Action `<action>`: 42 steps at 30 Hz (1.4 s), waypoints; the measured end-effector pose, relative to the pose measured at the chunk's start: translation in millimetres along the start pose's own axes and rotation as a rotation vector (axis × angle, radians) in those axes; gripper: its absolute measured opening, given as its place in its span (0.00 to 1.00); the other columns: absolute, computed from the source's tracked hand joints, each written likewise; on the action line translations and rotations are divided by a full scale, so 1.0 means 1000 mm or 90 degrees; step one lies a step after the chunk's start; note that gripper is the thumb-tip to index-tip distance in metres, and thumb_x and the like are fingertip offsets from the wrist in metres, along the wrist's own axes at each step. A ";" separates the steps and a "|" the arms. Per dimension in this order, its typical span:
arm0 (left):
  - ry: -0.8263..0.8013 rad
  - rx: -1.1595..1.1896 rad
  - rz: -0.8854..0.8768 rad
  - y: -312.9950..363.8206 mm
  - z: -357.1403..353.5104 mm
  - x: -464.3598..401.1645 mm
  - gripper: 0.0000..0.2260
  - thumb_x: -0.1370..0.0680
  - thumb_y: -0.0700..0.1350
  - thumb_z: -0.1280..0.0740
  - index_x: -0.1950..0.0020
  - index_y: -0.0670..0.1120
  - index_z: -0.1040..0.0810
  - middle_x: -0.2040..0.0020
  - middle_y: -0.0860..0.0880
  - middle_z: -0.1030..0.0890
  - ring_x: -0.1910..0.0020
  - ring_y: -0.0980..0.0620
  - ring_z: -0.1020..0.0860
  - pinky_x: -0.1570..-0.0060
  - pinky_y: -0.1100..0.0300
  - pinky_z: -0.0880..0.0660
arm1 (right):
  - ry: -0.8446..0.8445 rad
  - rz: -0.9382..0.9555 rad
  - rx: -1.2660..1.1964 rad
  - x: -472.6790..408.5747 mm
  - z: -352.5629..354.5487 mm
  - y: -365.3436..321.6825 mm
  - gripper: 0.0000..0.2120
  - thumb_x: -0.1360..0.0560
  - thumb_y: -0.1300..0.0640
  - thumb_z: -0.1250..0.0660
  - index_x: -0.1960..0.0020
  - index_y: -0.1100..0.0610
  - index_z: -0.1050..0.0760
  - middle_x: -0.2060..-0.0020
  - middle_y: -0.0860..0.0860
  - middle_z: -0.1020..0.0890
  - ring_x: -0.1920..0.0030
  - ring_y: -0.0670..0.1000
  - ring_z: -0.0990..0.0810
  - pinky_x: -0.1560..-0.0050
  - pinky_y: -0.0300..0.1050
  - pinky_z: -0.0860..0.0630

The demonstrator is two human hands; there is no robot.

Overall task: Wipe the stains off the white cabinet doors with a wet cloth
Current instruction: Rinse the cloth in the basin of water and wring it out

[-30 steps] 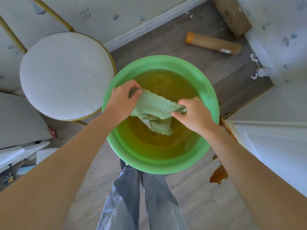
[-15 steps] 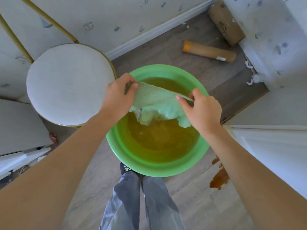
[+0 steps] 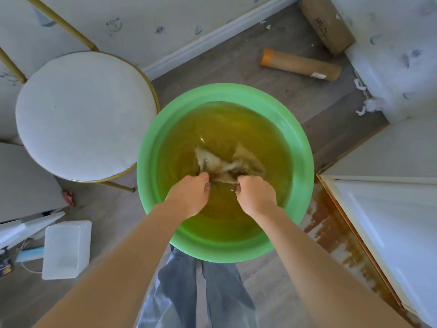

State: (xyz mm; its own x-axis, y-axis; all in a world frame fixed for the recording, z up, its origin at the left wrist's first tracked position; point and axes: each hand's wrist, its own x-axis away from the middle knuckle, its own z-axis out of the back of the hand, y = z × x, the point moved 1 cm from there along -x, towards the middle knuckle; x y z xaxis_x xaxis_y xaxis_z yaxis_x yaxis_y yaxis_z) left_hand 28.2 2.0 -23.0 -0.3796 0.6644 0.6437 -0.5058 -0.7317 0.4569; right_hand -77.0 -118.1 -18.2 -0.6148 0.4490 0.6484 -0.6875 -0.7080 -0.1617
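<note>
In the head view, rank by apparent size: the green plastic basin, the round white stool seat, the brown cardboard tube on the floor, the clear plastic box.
1. Green plastic basin, largest.
2. Round white stool seat, slightly smaller.
3. Brown cardboard tube and clear plastic box: too similar to rank.

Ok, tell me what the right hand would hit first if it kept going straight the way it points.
The right hand points away from the person, and the cloth it grips in the water lies first in that line; beyond it, probably the basin wall, though depth is unclear.
</note>
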 end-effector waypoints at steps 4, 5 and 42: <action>0.004 0.094 0.035 0.000 -0.001 0.003 0.05 0.19 0.43 0.43 0.54 0.45 0.30 0.69 0.49 0.26 0.73 0.50 0.29 0.74 0.60 0.37 | -0.039 -0.110 -0.241 -0.001 0.001 0.004 0.13 0.19 0.55 0.44 0.61 0.57 0.29 0.69 0.50 0.26 0.70 0.51 0.28 0.71 0.42 0.35; 0.011 0.138 0.023 0.005 0.000 0.005 0.05 0.20 0.43 0.42 0.55 0.46 0.30 0.67 0.48 0.25 0.71 0.48 0.28 0.73 0.59 0.35 | -0.056 -0.150 -0.378 0.000 0.004 0.000 0.15 0.20 0.54 0.42 0.65 0.56 0.32 0.72 0.50 0.29 0.72 0.50 0.31 0.71 0.42 0.36; -0.222 1.199 0.237 0.063 0.041 0.052 0.09 0.28 0.46 0.35 0.52 0.43 0.22 0.56 0.42 0.21 0.59 0.44 0.21 0.58 0.51 0.22 | -0.013 -0.181 -1.167 0.052 0.055 -0.051 0.09 0.23 0.54 0.37 0.47 0.55 0.20 0.52 0.54 0.17 0.51 0.55 0.17 0.50 0.53 0.20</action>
State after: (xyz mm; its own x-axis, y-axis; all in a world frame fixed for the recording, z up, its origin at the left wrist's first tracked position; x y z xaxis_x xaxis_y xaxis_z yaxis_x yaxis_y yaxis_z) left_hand 8.8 -16.4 64.5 0.0103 0.5821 0.8130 0.9808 -0.1641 0.1050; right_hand -52.8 -89.0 64.2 -0.4259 0.4183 0.8023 -0.2712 0.7869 -0.5543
